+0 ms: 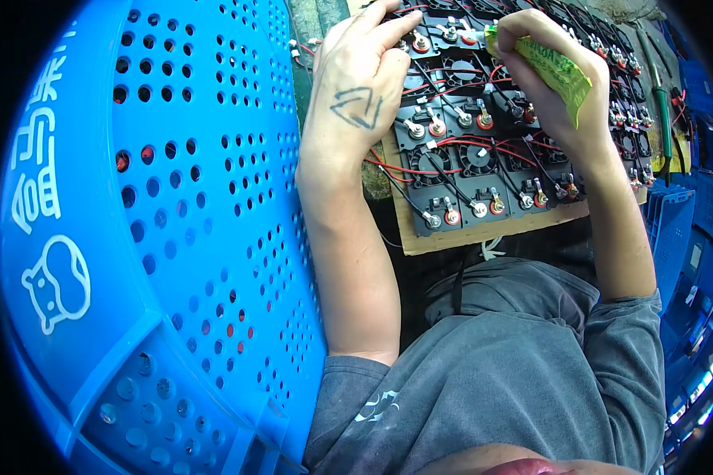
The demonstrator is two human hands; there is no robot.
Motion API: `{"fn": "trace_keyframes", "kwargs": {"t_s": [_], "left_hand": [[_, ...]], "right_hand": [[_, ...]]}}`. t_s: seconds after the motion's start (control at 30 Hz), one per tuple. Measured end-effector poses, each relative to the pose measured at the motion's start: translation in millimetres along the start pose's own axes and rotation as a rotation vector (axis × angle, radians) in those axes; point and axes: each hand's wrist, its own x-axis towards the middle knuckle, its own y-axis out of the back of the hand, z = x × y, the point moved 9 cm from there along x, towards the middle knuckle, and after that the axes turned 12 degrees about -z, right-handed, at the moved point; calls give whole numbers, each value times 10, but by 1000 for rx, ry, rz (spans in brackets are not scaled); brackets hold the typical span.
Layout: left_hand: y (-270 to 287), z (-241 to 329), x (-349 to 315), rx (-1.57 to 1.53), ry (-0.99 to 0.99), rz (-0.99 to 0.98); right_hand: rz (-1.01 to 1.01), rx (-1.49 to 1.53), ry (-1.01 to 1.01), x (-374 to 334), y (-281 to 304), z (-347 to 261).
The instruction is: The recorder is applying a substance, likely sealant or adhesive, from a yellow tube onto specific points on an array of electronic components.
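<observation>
Rows of black panels, each with small fans and metal screw terminals, lie side by side on a sheet of cardboard. Red and black wires run between them. My right hand is closed round a crumpled yellow-green squeeze tube; its narrow end points left, over a terminal in an upper row. My left hand rests at the panels' upper left edge with its fingers stretched out. Its fingertips are by a terminal, and I see nothing held in them.
A large blue perforated plastic crate stands close along my left forearm. To the right of the panels lies a green-handled tool, like a soldering iron. More blue crates are stacked at the far right. Loose wire ends lie beyond the crate.
</observation>
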Motion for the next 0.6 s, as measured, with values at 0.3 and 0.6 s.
{"fn": "trace_keyframes", "kwargs": {"t_s": [0.3,0.6], "left_hand": [[-41,-76,-14,35,14,10],[-48,-87,-21,38,16,15]], "right_hand": [[-13,91,-32,65,72,-197],[52,95,-42,-127,171,91]]}}
